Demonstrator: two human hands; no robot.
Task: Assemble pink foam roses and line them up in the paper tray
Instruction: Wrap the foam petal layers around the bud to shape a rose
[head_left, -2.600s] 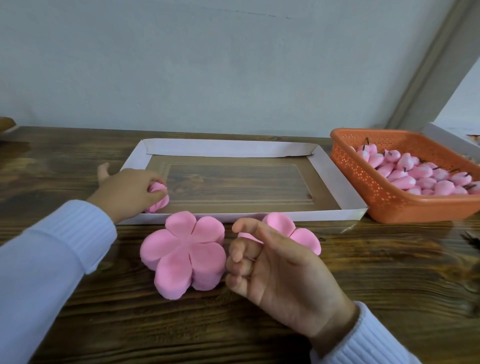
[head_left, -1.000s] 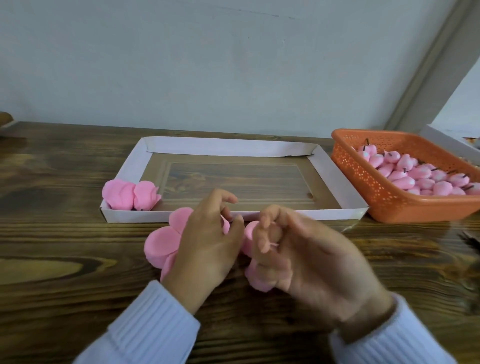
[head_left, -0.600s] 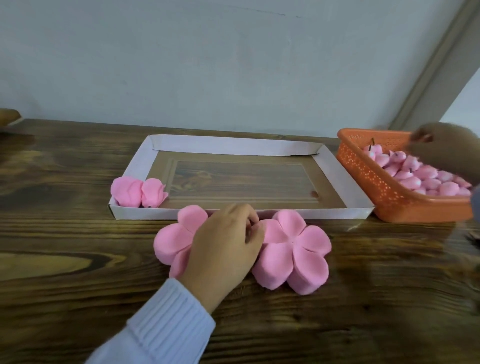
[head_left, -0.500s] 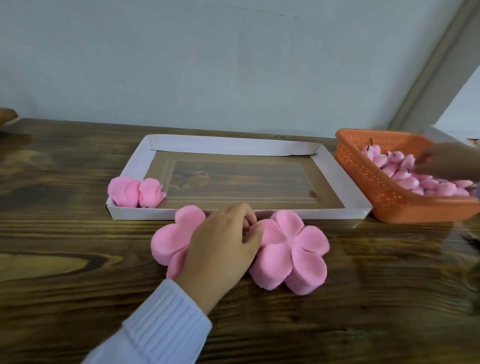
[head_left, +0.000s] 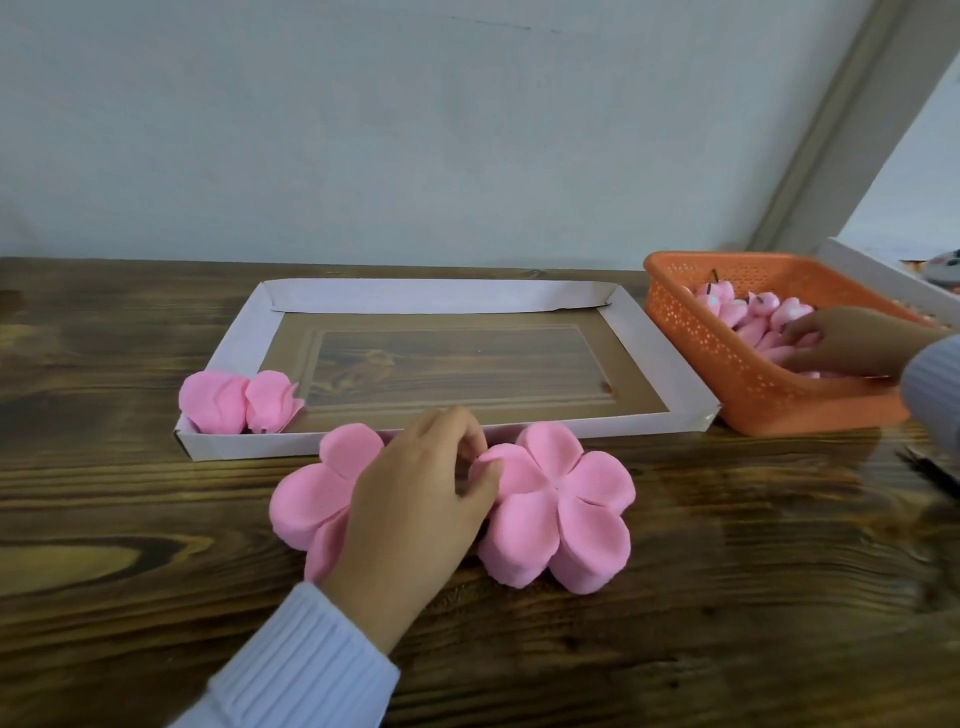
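- Resting the left hand (head_left: 415, 499) palm-down, wrist low, on the stack of flat pink five-petal foam cut-outs (head_left: 306, 499) lying just in front of the shallow white folded-paper tray (head_left: 441, 296).
- Curling the left fingers (head_left: 467, 441) and thumb over to the second stack of pink foam petal cut-outs (head_left: 566, 514), also just in front of the tray, and pinching the raised edge of its nearest petal.
- Reaching the right hand (head_left: 841, 343), forearm stretched out, into the orange perforated plastic basket (head_left: 727, 374) just beside the tray's right end.
- Dipping the right fingertips among the pink foam buds (head_left: 748, 312) with dark stems heaped in that basket; cannot tell whether grasping one or lying loose.
- Showing two finished pink foam roses (head_left: 239, 402) side by side, touching, in the tray's front-left corner.
- Working on the dark wood-grain tabletop (head_left: 156, 571) under the tray.
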